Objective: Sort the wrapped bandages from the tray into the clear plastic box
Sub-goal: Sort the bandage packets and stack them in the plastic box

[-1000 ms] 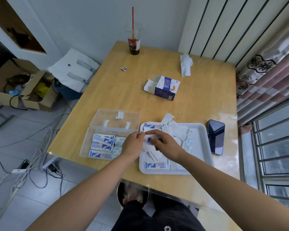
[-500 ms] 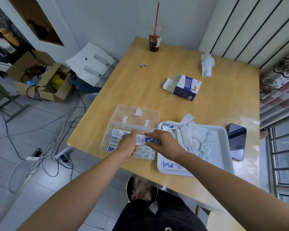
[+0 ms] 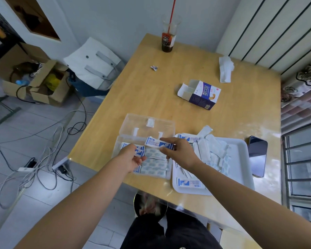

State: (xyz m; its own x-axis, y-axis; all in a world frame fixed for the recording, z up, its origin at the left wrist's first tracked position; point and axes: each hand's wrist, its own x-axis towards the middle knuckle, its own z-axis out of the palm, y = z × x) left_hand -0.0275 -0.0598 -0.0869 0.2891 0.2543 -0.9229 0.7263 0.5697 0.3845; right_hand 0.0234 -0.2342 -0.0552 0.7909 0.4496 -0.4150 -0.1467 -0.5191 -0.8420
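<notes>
A clear plastic box (image 3: 117, 147) with its lid folded back lies near the table's front edge, holding several wrapped bandages (image 3: 154, 164). To its right a white tray (image 3: 241, 159) carries a pile of more wrapped bandages (image 3: 210, 148). My right hand (image 3: 180, 151) hovers over the box's right part, pinching a blue-and-white wrapped bandage (image 3: 155, 142) by one end. Over the box's left part, my left hand (image 3: 131, 156) has its fingers loosely apart and nothing in it.
A black phone (image 3: 257, 155) lies right of the tray. Behind are an opened bandage carton (image 3: 201, 95), a crumpled tissue (image 3: 225, 69), a small wrapper scrap (image 3: 153, 67) and a drink cup with a red straw (image 3: 168, 39). Cables and cardboard boxes (image 3: 34, 81) are on the floor at left.
My right hand carried a wrapped bandage from the tray leftward over the box. My left hand let go of it and moved left over the box's left part.
</notes>
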